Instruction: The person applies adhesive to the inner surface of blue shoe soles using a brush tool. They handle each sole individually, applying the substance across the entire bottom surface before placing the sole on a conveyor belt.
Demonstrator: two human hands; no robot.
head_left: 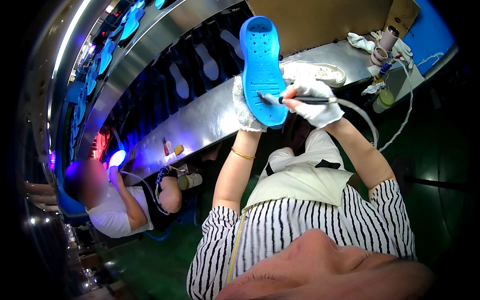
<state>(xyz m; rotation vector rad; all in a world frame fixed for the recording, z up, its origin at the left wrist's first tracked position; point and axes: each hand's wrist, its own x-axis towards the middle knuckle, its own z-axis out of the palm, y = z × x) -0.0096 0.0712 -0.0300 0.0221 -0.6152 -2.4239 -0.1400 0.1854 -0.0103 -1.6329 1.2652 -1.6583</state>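
Note:
A blue shoe sole [261,65] stands nearly lengthwise in front of me, its ribbed and dotted inner face toward me. My left hand [243,111], in a white knit glove, grips it along its left edge, with most of the fingers hidden behind it. Across its lower part lies the tip of a brush [295,100] with a dark handle and a pale hose at its back end. My right hand [317,106] pinches that brush; its glove leaves some fingertips bare. Just behind this hand, a cream-coloured sole [320,73] rests on the metal ledge.
Dark insole-shaped pieces [206,61] lie past the metal ledge [200,127]. Blue soles [106,55] line an upper rack. At left a seated co-worker [125,200] holds a brightly lit piece. Right: gloves [361,43], a tape roll [379,56], a jar [384,100], a hanging hose [411,95].

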